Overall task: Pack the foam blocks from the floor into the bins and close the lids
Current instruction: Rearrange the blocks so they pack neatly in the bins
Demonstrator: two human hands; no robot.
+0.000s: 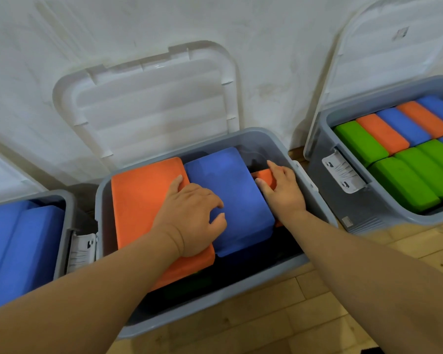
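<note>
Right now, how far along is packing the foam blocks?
Done: the right bin is packed with rows of blocks. In hand: in the middle bin, the left hand rests on the blue block while the right hand grips a small orange block. Left: seating those, then closing the open middle lid and right lid.
</note>
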